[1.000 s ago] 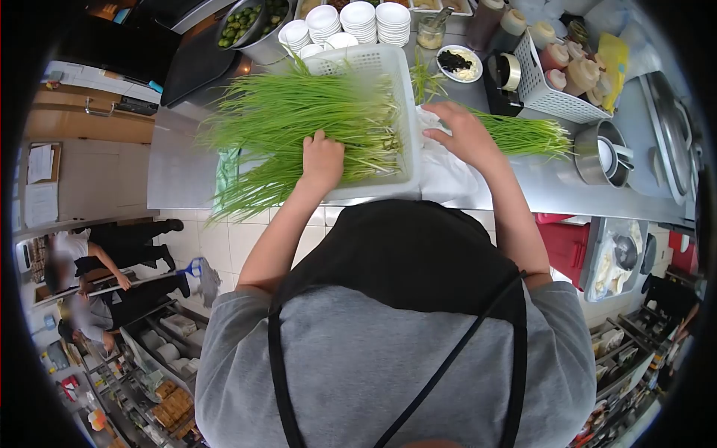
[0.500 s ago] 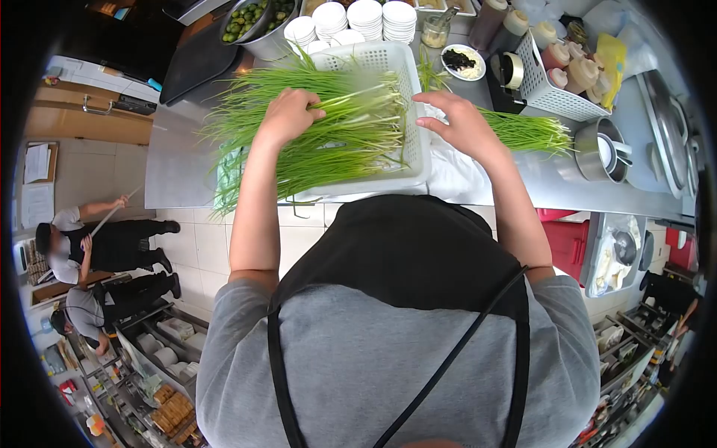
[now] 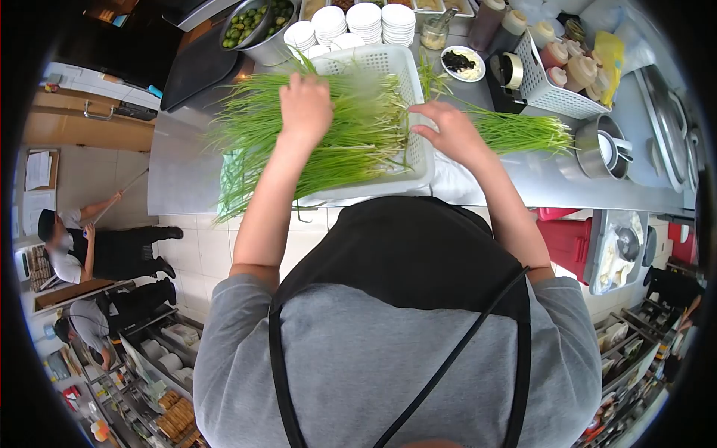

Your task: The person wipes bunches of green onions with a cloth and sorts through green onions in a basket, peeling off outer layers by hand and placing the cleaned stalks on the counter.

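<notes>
Across the upper middle of the frame, long green stalks (image 3: pixel 347 142) lie piled sideways in a white basket (image 3: pixel 408 75), pale ends to the right, leafy tips spilling past the left side over the metal counter (image 3: pixel 175 179). And right in the thick of it, my left hand (image 3: pixel 306 108), back upward, fingertips lost among the greens; whether they're pinching any stalks or merely resting, I can't tell! Over by the basket's right rim, my right hand (image 3: pixel 446 133) hangs beside those pale ends, thumb and forefinger spread apart, nothing visible between them. Feather-light, bendy stuff, I'd judge, perhaps slick if damp, and those thin tips would likely crease under a hard squeeze. Best hold, for my money: a loose gather near the firmer pale ends, the other palm supporting the floppy middle against tangles. Right of the basket, a second green bundle (image 3: pixel 523 133) lies on the counter, pale ends rightward as well, while stacked white dishes (image 3: pixel 364 22) stand just above the basket at the frame's top.
</notes>
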`<state>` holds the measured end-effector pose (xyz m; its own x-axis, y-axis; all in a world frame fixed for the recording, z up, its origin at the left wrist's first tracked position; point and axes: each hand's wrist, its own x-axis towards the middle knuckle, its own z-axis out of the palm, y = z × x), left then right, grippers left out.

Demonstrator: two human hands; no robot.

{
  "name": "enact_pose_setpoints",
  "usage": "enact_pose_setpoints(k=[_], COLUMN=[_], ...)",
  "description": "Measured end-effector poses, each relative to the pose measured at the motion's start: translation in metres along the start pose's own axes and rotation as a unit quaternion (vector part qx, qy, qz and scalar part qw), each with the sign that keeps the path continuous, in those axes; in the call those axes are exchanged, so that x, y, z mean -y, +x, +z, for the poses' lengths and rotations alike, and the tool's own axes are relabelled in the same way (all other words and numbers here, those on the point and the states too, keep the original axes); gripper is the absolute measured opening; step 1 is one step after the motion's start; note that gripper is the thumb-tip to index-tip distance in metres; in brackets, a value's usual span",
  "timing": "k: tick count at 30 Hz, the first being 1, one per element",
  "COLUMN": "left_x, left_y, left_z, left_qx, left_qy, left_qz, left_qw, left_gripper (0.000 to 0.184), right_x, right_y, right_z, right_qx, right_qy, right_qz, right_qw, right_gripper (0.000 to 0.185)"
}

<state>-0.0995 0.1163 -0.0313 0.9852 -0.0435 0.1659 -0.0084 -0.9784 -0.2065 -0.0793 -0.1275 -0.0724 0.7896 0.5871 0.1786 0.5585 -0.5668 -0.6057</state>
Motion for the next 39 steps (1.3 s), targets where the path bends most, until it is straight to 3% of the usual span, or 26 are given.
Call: enact_pose_setpoints(k=[2,3,5,7,12,14,16,18,22,26,27,30,32,34,35,37,39], left_x=[-0.02,-0.028,-0.033,-0.03,-0.014,-0.008,-0.003,-0.001,0.011,0.026,0.031,0.031,0.026,0.023,0.022,0.02,0.007], left_y=[-0.016,-0.032,-0.046,-0.051,-0.013,0.007,0.022,0.038,0.048,0.07,0.072,0.076,0.07,0.057,0.049,0.032,0.009], left_z=[0.0,0.014,0.04,0.052,0.079,0.073,0.054,0.03,-0.014,-0.022,-0.002,0.027,0.025,0.016,0.012,0.003,-0.009], left_qx=[0.107,0.073,0.04,-0.029,-0.051,0.086,0.083,0.235,0.269,0.405,0.35,0.322,0.31,0.189,0.191,0.003,-0.008], left_qy=[0.02,0.045,0.07,0.112,0.1,0.002,-0.022,-0.072,-0.085,-0.137,-0.136,-0.035,-0.054,-0.032,-0.032,-0.125,-0.132], left_qz=[0.079,0.113,0.151,0.156,0.125,0.094,0.084,0.043,0.071,0.114,0.104,0.069,0.053,0.058,0.056,0.077,0.071], left_qw=[0.991,0.99,0.985,0.981,0.986,0.992,0.993,0.969,0.957,0.897,0.921,0.943,0.948,0.98,0.98,0.989,0.989], left_gripper=[0.036,0.042,0.049,0.058,0.058,0.056,0.051,0.047,0.051,0.057,0.061,0.064,0.065,0.049,0.049,0.047,0.046], right_x=[-0.011,-0.008,0.002,-0.004,-0.003,-0.006,-0.009,-0.01,-0.009,-0.014,-0.013,-0.012,-0.017,-0.016,-0.015,-0.009,-0.002], right_y=[-0.004,-0.007,-0.012,-0.015,-0.015,-0.015,-0.015,-0.015,-0.016,-0.015,-0.014,-0.012,-0.012,-0.013,-0.012,-0.007,0.0], right_z=[0.016,0.019,0.027,0.042,0.052,0.054,0.056,0.055,0.046,0.044,0.042,0.037,0.038,0.036,0.035,0.032,0.029], right_qx=[0.001,0.0,-0.022,-0.004,0.023,0.026,0.023,0.019,0.025,0.025,0.025,0.044,0.046,0.025,0.003,-0.047,-0.097], right_qy=[-0.034,-0.034,-0.16,-0.173,-0.159,-0.158,-0.156,-0.154,-0.08,-0.004,-0.003,0.012,0.01,-0.019,-0.049,-0.098,-0.148], right_qz=[-0.031,-0.028,-0.02,-0.004,0.026,0.02,0.02,0.02,0.023,0.029,0.028,0.047,0.034,0.023,0.01,-0.019,-0.048], right_qw=[0.999,0.999,0.987,0.985,0.987,0.987,0.987,0.988,0.996,0.999,0.999,0.998,0.998,0.999,0.999,0.994,0.983], right_gripper=[0.036,0.036,0.048,0.054,0.062,0.062,0.061,0.06,0.059,0.059,0.059,0.048,0.042,0.042,0.041,0.04,0.04])
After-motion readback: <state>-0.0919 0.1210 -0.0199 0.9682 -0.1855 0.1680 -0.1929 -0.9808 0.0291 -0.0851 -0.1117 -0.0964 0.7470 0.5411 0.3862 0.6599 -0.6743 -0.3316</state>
